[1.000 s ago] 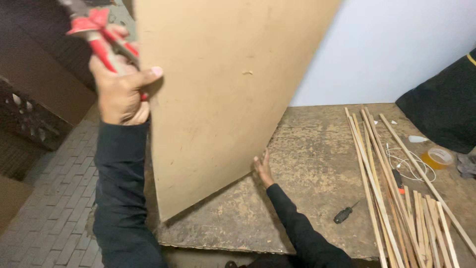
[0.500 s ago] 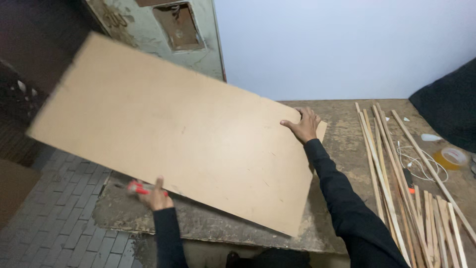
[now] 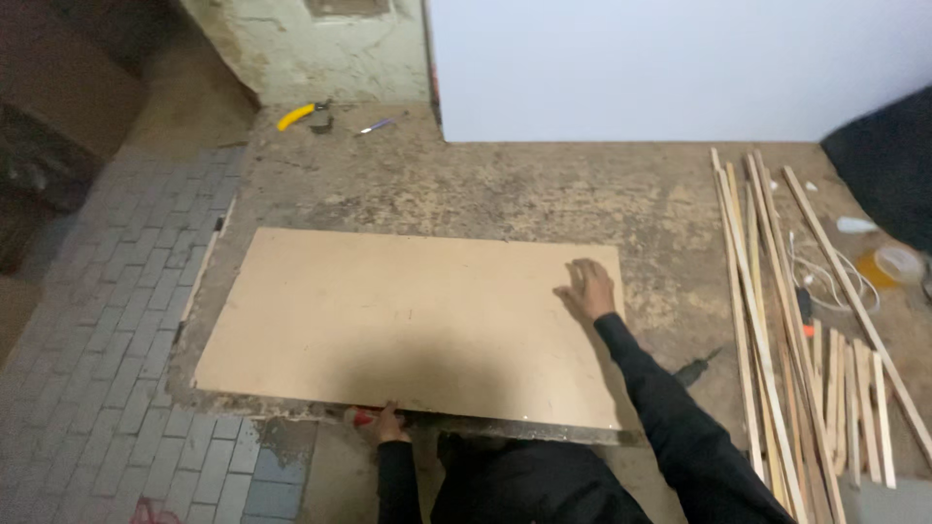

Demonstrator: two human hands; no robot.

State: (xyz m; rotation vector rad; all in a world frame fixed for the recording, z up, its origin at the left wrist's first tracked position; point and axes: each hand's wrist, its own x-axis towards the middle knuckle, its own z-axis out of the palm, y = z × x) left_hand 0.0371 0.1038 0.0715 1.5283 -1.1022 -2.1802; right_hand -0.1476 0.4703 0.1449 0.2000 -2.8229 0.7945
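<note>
While the right hand (image 3: 587,288) lies flat on the board (image 3: 388,320), the left hand (image 3: 390,425) grips its near edge.

Worn, stained workbench (image 3: 505,184) — flat fibreboard sheet (image 3: 408,320), bundle of thin wooden strips (image 3: 786,311), yellow-handled tool (image 3: 296,115) at its far edge

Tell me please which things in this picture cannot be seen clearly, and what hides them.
Head view:
- Left hand: fingers lie under the near edge of the flat board, so its grip is unclear.
- Red tool: only a tip shows beside that hand; the board covers the rest.
- Wooden strips: their near ends are cut off by the bottom edge.
- Yellow tool: too small and far to identify.
- Right hand lies flat on the board, fully visible.
</note>
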